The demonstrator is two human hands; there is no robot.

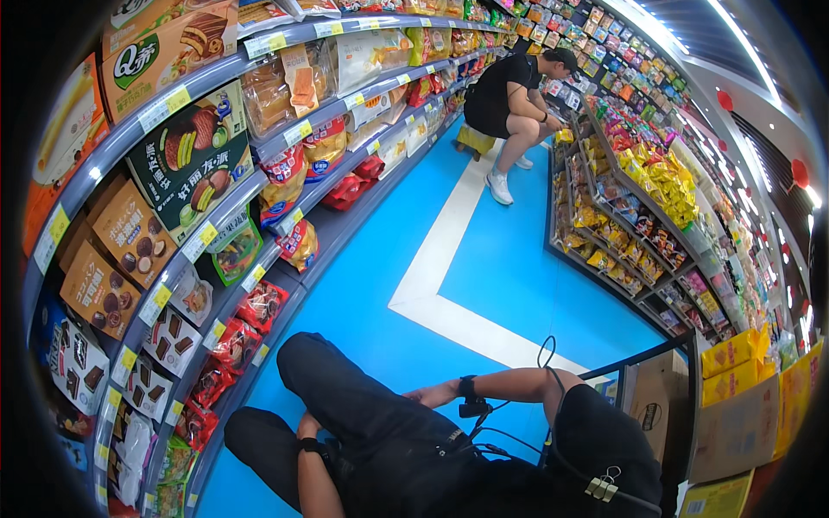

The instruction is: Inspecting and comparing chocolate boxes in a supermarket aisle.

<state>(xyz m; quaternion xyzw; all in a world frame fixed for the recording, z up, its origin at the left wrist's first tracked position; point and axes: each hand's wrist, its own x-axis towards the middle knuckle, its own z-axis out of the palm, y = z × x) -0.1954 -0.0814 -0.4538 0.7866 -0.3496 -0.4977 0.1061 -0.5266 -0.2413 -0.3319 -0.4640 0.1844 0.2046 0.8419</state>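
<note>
My left hand [309,425] rests between my bent legs, below the knee of my dark trousers [363,395]; its fingers are mostly hidden by the leg. A black band circles that wrist. My right hand [431,394] lies at the far side of my thigh, its fingertips partly behind the trouser leg. A black strap with a small device [475,406] is on this wrist, and black cables run from it along the arm. Whether either hand holds anything is not visible. A metal binder clip [602,487] grips a cable at my sleeve.
Curved shelves with price tags and snack packages [188,155] rise at the left. A person [505,97] in black sits on a low stool [476,139] at a display rack [609,213] of bagged snacks. Cardboard boxes [732,427] and yellow packets stand close at the right.
</note>
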